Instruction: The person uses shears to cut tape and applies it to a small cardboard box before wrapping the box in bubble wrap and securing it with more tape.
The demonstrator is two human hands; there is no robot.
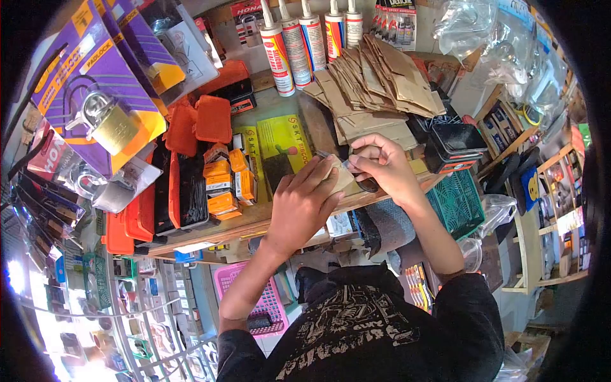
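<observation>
- Upper left: brass padlock [114, 130] is hanging on its card.
- Left of centre: left hand [305, 200] is closing its bunched fingers on a paper packet [344, 179].
- Centre: packet is lying between both hands, right of the left, nearer it; fingers are hiding its long axis.
- Right of centre: right hand [385, 169] is curling fingertips at packet's upper-right edge; can't tell if pinching.

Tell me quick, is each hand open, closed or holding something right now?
Left hand: closed, holding a small brown paper packet.
Right hand: fingers bent at the packet; whether they grip anything cannot be told.
</observation>
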